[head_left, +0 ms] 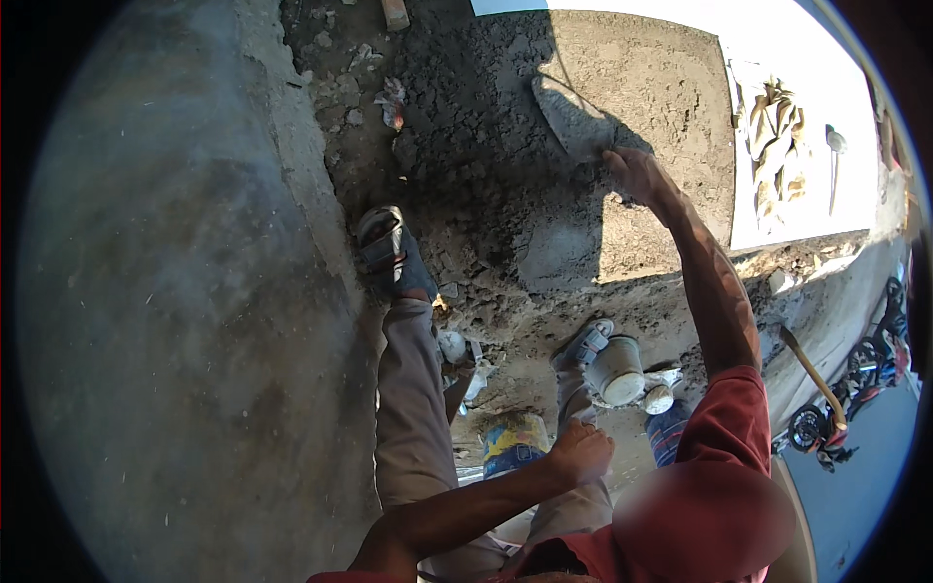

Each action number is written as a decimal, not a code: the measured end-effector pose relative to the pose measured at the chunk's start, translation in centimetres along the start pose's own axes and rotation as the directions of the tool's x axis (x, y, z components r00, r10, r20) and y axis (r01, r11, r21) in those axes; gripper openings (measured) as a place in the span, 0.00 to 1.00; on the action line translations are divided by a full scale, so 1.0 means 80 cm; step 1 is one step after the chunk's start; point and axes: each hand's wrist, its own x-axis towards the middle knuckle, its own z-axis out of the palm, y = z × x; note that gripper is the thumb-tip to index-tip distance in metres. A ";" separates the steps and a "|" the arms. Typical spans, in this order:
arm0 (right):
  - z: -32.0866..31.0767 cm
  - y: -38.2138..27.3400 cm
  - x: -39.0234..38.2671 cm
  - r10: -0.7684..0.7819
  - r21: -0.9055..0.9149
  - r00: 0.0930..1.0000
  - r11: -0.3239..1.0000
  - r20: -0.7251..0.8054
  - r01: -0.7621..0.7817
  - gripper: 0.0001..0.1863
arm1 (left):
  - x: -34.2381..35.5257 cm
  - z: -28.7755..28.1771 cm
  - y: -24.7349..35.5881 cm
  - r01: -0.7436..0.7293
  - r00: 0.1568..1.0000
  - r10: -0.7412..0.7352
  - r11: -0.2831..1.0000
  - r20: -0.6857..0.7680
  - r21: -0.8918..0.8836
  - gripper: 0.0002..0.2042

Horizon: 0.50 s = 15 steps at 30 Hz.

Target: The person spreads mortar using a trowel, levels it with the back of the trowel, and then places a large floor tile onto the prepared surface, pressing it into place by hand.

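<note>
trowel (571,115), handle hidden by right hand (637,176) gripping it; left hand (581,453) fisted, palm unseen.

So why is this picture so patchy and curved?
In the head view, sunlight bleaches the white sheet; shadow darkens the left side of the rough surface and a patch beside the trowel; the fisheye lens curves edges; an oval blur sits lower right.

Red short-sleeved shirt (727,418). Loose grey-beige trousers (413,398), creased. Strapped greyish sandals (589,342). Left hand (583,452), right hand (639,177) bare, forearms (714,282) uncovered.
</note>
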 end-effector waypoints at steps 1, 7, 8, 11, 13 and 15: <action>-0.015 0.001 0.000 0.107 0.182 0.990 0.976 0.096 -0.123 0.22 | 0.003 0.007 0.000 0.000 1.000 0.000 1.000 0.010 0.012 0.18; -0.027 -0.024 -0.024 0.317 -0.064 0.759 0.937 0.568 -0.343 0.23 | 0.008 0.015 0.000 -0.003 1.000 0.004 0.997 -0.014 0.079 0.20; -0.027 -0.046 -0.043 0.279 -0.041 0.781 0.950 0.558 -0.310 0.23 | -0.001 0.008 -0.003 0.004 1.000 -0.003 0.997 -0.013 0.073 0.20; 0.037 0.032 -0.104 0.301 0.289 0.887 0.866 0.349 -0.408 0.27 | 0.004 -0.006 0.004 -0.007 1.000 0.008 0.999 -0.006 0.033 0.19; 0.092 0.023 -0.143 0.371 0.686 0.838 0.485 0.400 -0.542 0.24 | 0.002 -0.001 0.003 0.010 1.000 -0.010 1.000 0.010 0.008 0.18; 0.141 -0.052 -0.154 0.528 0.764 0.746 0.252 0.406 -0.594 0.23 | 0.001 0.025 0.006 0.029 0.999 -0.028 0.999 0.033 -0.028 0.18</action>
